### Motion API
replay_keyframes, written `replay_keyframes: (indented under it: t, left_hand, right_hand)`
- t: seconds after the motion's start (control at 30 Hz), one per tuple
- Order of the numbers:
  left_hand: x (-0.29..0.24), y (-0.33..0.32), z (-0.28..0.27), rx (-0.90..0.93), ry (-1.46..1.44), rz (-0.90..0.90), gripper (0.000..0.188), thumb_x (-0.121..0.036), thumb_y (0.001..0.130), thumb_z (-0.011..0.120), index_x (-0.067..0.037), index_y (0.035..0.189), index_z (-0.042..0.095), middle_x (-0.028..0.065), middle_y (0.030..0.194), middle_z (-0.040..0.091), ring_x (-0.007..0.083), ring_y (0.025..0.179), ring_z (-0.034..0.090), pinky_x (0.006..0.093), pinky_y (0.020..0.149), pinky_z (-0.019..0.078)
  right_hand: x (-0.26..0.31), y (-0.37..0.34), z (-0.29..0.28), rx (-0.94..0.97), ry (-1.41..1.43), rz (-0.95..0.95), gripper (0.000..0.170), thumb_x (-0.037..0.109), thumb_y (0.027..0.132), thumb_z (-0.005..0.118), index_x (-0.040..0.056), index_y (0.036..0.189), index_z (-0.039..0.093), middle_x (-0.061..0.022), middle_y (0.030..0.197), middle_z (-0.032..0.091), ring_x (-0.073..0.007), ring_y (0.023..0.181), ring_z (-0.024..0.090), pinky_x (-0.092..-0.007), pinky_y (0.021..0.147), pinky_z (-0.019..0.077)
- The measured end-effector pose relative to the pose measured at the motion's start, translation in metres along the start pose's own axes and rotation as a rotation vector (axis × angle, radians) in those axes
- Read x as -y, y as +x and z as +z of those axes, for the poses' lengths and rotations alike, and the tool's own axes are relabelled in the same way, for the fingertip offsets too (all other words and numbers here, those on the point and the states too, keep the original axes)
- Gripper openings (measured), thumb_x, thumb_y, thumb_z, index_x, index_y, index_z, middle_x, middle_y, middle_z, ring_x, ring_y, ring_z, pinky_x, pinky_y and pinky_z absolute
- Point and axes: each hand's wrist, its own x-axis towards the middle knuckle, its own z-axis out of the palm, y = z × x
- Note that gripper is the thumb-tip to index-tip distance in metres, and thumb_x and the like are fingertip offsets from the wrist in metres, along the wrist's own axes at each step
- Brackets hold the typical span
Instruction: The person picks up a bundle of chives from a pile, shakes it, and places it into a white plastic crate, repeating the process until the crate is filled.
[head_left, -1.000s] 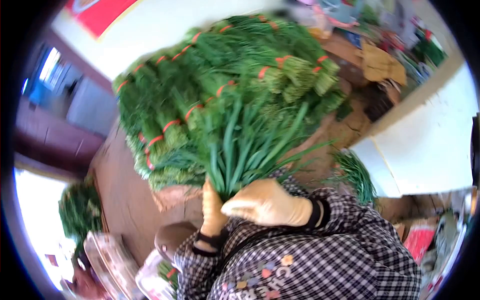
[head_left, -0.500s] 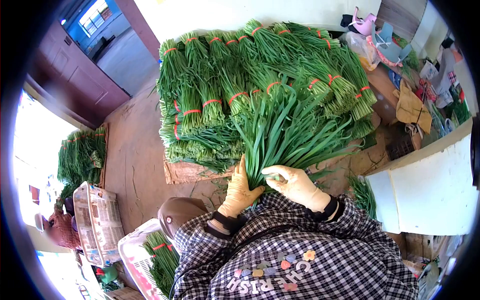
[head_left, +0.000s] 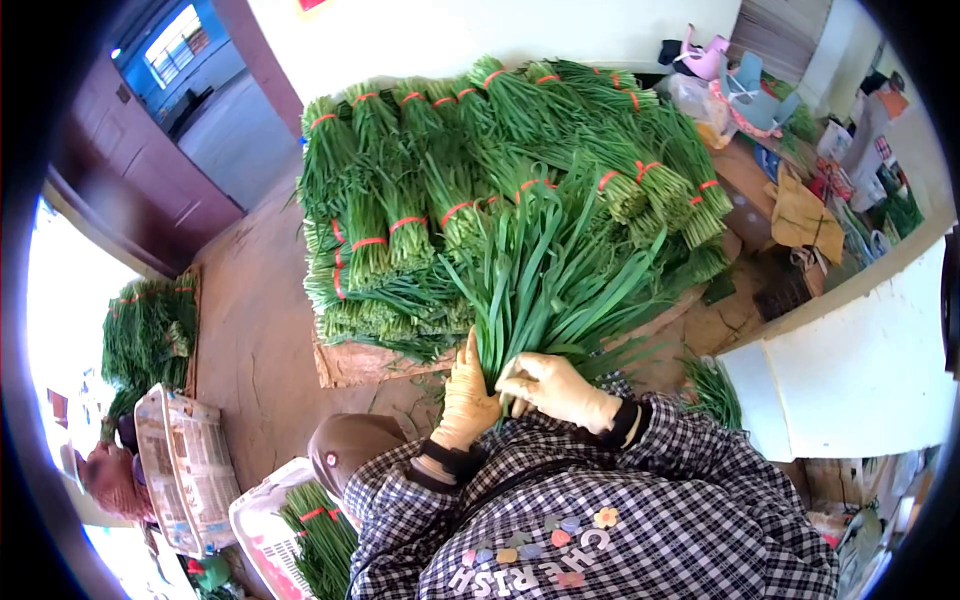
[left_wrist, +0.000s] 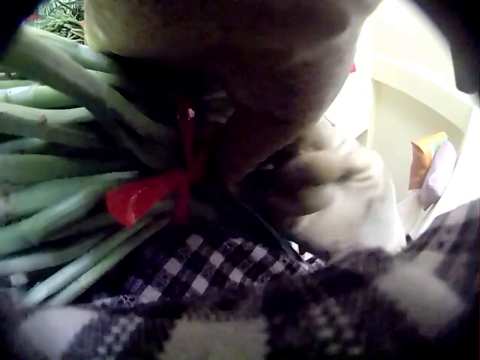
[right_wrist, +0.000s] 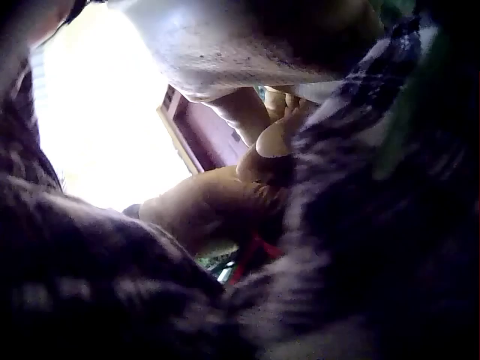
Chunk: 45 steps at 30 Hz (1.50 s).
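A loose-leaved bunch of garlic chives (head_left: 545,290) fans away from the person's body, stem ends towards the chest. The left hand (head_left: 466,395), in a pale glove, grips its left side low on the stems, with fingers pointing up along them. A red tie (left_wrist: 180,176) circles the stems in the left wrist view, one end sticking out. The right hand (head_left: 560,388), also gloved, has curled fingers at the base of the bunch, close to the left thumb. I cannot tell what is between them. In the right wrist view, the right fingertips (right_wrist: 276,142) overlap the left hand.
Beyond the hands, a large stack of banded chive bundles (head_left: 395,190) lies on the floor. A white crate (head_left: 272,520) with bundles stands at the lower left, another crate (head_left: 188,470) behind it. A white panel (head_left: 850,370) is at the right.
The head view has turned and steadied. Half a second ago the right hand was higher, its fingers spread at the leaves; now it is down by the left thumb with curled fingers.
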Motion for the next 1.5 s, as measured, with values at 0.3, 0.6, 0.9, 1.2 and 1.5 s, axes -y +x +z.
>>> replay_keyframes:
  t: [0.3, 0.6, 0.9, 1.2, 1.5]
  left_hand:
    - [0.0, 0.009, -0.015, 0.102, -0.678, -0.11, 0.108, -0.013, 0.077, 0.089, 0.001, 0.16, 0.022, 0.0223, 0.146, 0.047, 0.0335, 0.135, 0.048, 0.0429, 0.113, 0.0415]
    - [-0.022, 0.035, -0.006, -0.071, -0.767, -0.215, 0.072, -0.012, 0.089, 0.083, 0.0, 0.148, 0.044, 0.015, 0.128, 0.067, 0.0227, 0.112, 0.066, 0.0335, 0.098, 0.0538]
    - [-0.032, 0.028, -0.018, -0.048, -1.302, -0.422, 0.036, -0.007, 0.098, 0.071, -0.003, 0.132, 0.062, 0.0045, 0.121, 0.07, 0.0153, 0.102, 0.066, 0.0305, 0.09, 0.0551]
    - [-0.009, 0.018, -0.011, -0.182, -1.44, -0.522, 0.028, -0.007, 0.099, 0.069, -0.006, 0.127, 0.068, 0.0037, 0.117, 0.073, 0.0172, 0.1, 0.069, 0.0326, 0.088, 0.0573]
    - [-0.017, 0.02, -0.003, -0.143, -1.154, -0.286, 0.032, -0.009, 0.1, 0.069, -0.003, 0.131, 0.064, 0.0023, 0.116, 0.072, 0.012, 0.101, 0.064, 0.0287, 0.09, 0.0536]
  right_hand:
    - [0.056, -0.098, -0.112, 0.26, -0.179, 0.272, 0.025, 0.027, 0.106, 0.062, 0.0025, 0.106, 0.066, -0.0088, 0.088, 0.075, -0.0175, 0.077, 0.074, -0.0292, 0.067, 0.0621]
    - [-0.002, -0.205, -0.192, -0.666, -1.38, 0.221, 0.027, 0.031, 0.095, 0.065, 0.0111, 0.11, 0.074, -0.0187, 0.083, 0.072, -0.038, 0.075, 0.071, -0.0491, 0.068, 0.0555]
    - [0.064, -0.016, -0.059, -0.199, -1.562, -0.589, 0.05, 0.033, 0.099, 0.063, 0.0085, 0.142, 0.056, -0.0154, 0.132, 0.065, -0.0272, 0.126, 0.059, -0.0458, 0.112, 0.0433]
    - [-0.004, -0.015, -0.091, -0.228, -1.051, -0.551, 0.05, 0.023, 0.088, 0.078, 0.0045, 0.132, 0.063, -0.0187, 0.116, 0.071, -0.0389, 0.106, 0.067, -0.0488, 0.096, 0.0512]
    - [0.087, 0.006, -0.052, -0.316, -1.373, -0.708, 0.063, 0.033, 0.092, 0.072, 0.013, 0.148, 0.052, -0.0148, 0.14, 0.06, -0.0297, 0.093, 0.068, -0.0424, 0.083, 0.0537]
